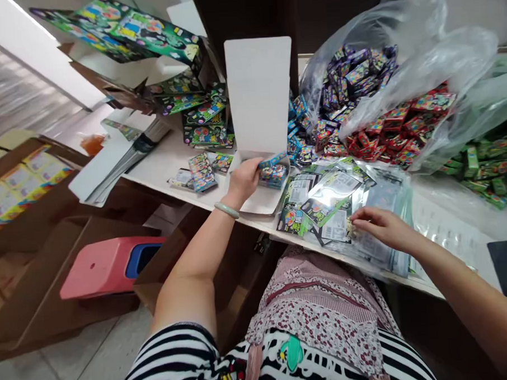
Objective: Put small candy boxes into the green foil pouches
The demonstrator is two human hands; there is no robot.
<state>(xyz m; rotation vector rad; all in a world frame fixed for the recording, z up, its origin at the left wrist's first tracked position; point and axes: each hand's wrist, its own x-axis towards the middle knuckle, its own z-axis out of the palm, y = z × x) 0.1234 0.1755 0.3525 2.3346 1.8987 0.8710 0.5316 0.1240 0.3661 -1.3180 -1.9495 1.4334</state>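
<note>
My left hand (243, 183), with a jade-coloured bangle at the wrist, reaches over an open white box (260, 94) whose lid stands upright. Its fingers are closed on one end of a small blue candy packet (273, 160). Below that packet, several small colourful packets (273, 175) lie inside the box. My right hand (383, 226) hovers at or just above a pile of clear plastic sleeves with printed cards (336, 209). Its fingers are loosely stretched with nothing visible in them; whether the fingertips touch the sleeves I cannot tell.
Clear bags hold purple packets (353, 76), red packets (402, 122) and green packets (487, 166). Loose blue packets (295, 135) lie behind the white box. Printed green-black boxes (146, 35) are stacked at left. Below stand cardboard cartons (43, 283) and a pink plastic bin (97, 267).
</note>
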